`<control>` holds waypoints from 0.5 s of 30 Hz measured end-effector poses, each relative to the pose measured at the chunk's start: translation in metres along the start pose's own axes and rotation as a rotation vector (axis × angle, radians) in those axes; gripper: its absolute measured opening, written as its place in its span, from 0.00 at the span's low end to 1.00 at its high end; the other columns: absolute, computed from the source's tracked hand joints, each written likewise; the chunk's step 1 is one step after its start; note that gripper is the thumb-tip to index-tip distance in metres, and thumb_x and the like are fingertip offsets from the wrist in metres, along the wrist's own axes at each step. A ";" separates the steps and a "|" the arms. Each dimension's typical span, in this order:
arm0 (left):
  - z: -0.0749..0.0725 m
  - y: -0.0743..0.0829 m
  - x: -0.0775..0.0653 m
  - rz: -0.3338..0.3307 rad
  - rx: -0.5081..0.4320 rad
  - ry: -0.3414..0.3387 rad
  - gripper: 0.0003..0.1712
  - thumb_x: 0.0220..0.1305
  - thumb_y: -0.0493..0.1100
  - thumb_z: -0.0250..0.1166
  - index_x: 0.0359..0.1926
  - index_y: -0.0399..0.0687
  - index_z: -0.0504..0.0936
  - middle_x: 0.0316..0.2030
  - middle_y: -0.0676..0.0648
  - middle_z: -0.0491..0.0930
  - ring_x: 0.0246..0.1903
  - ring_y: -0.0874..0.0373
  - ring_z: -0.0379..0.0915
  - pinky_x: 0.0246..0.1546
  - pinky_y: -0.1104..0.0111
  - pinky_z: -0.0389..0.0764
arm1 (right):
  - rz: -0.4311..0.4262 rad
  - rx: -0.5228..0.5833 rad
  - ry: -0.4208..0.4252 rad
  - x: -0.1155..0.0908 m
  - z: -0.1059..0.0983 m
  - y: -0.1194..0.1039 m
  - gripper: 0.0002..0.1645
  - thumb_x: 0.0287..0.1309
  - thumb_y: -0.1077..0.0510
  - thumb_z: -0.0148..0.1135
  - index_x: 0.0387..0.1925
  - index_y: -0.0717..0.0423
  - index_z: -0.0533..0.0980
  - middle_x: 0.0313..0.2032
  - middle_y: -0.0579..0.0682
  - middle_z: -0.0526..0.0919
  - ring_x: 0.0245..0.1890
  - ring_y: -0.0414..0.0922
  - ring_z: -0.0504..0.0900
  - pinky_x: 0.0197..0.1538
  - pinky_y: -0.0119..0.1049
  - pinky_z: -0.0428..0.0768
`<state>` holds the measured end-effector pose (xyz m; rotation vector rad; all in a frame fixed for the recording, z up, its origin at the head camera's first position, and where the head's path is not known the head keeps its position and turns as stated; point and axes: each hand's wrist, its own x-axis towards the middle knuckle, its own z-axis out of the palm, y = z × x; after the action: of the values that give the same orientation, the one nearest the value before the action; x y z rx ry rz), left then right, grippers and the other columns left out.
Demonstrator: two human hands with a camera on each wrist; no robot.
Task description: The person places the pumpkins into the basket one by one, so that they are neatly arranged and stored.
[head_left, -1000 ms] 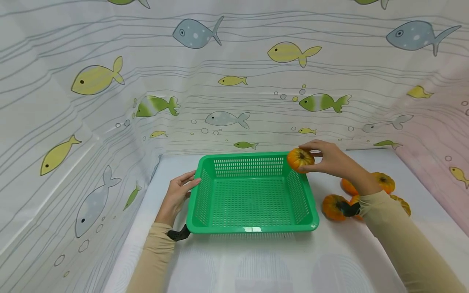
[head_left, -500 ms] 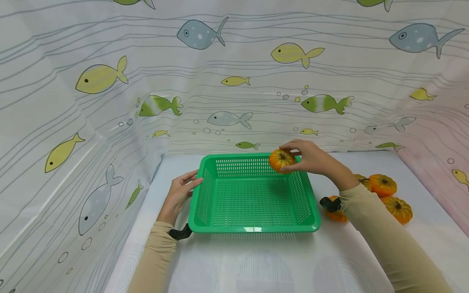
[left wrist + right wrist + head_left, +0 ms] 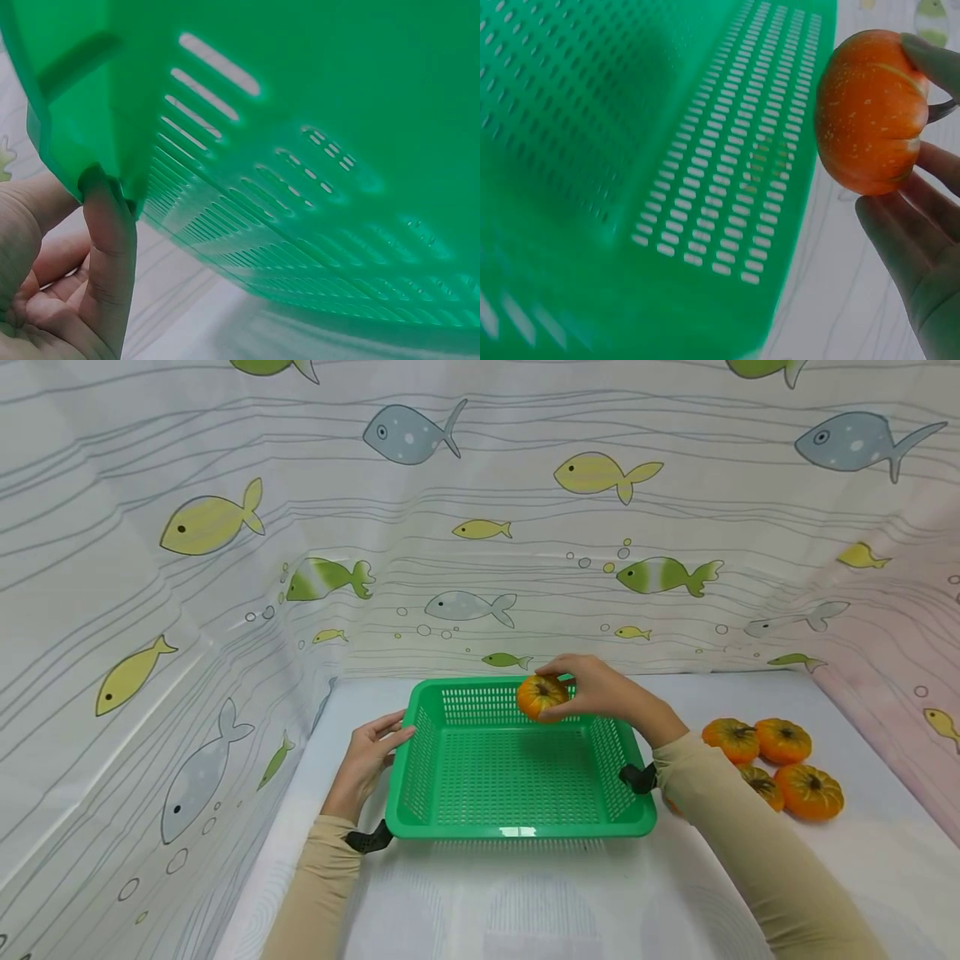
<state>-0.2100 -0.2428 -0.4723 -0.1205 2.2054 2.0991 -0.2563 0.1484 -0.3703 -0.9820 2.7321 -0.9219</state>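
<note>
A green plastic basket (image 3: 517, 777) with slotted walls stands in the middle of the table. My left hand (image 3: 365, 762) grips its left rim; in the left wrist view the fingers (image 3: 111, 255) curl round the rim's edge. Above the back part of the basket, my right hand (image 3: 600, 689) holds a small orange pumpkin (image 3: 542, 697) between thumb and fingers. The right wrist view shows this pumpkin (image 3: 874, 112) from below, its stem towards the palm. Only a shadow falls on the basket floor beneath it.
Several more small pumpkins (image 3: 808, 792) lie on the white table (image 3: 570, 902) right of the basket, one partly hidden by the right sleeve. A fish-patterned curtain (image 3: 465, 560) hangs behind and on both sides. Dark wrist mounts (image 3: 369, 838) stick out near the basket's rim.
My right hand has carried the pumpkin leftward from the basket's back right corner to over its back part. The left hand has stayed on the rim. More loose pumpkins show past the sleeve.
</note>
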 end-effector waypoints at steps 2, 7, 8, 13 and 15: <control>0.000 0.000 0.000 -0.002 -0.003 0.001 0.33 0.69 0.41 0.70 0.72 0.40 0.73 0.43 0.55 0.81 0.35 0.67 0.85 0.38 0.70 0.90 | -0.010 -0.008 -0.006 0.005 0.005 -0.001 0.41 0.51 0.49 0.82 0.65 0.58 0.78 0.60 0.54 0.83 0.54 0.49 0.81 0.56 0.46 0.87; 0.000 0.001 0.001 -0.004 -0.008 0.003 0.33 0.69 0.41 0.70 0.72 0.40 0.73 0.45 0.54 0.80 0.35 0.67 0.84 0.38 0.70 0.90 | -0.038 -0.050 -0.025 0.018 0.021 -0.005 0.40 0.51 0.47 0.81 0.63 0.58 0.79 0.57 0.54 0.84 0.51 0.48 0.81 0.51 0.42 0.86; 0.000 0.001 0.000 -0.004 -0.008 0.005 0.33 0.69 0.41 0.70 0.72 0.39 0.73 0.45 0.54 0.80 0.35 0.67 0.84 0.37 0.70 0.90 | -0.037 -0.055 -0.033 0.020 0.024 -0.005 0.40 0.51 0.47 0.81 0.63 0.58 0.79 0.57 0.54 0.84 0.50 0.48 0.81 0.51 0.42 0.85; 0.000 0.001 0.000 -0.015 -0.001 0.016 0.33 0.69 0.41 0.71 0.72 0.39 0.73 0.45 0.55 0.80 0.35 0.68 0.84 0.36 0.72 0.89 | -0.026 -0.063 -0.068 0.031 0.038 -0.009 0.39 0.53 0.47 0.80 0.64 0.58 0.78 0.58 0.54 0.83 0.53 0.49 0.81 0.53 0.44 0.85; 0.000 0.000 -0.001 -0.016 -0.001 0.019 0.33 0.69 0.42 0.71 0.71 0.40 0.74 0.44 0.55 0.80 0.35 0.68 0.84 0.35 0.72 0.89 | -0.018 -0.071 -0.077 0.036 0.045 -0.008 0.39 0.54 0.47 0.79 0.64 0.57 0.78 0.59 0.54 0.83 0.54 0.49 0.80 0.54 0.43 0.85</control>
<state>-0.2093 -0.2430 -0.4719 -0.1588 2.2063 2.0997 -0.2678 0.0985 -0.3984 -1.0335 2.7131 -0.7784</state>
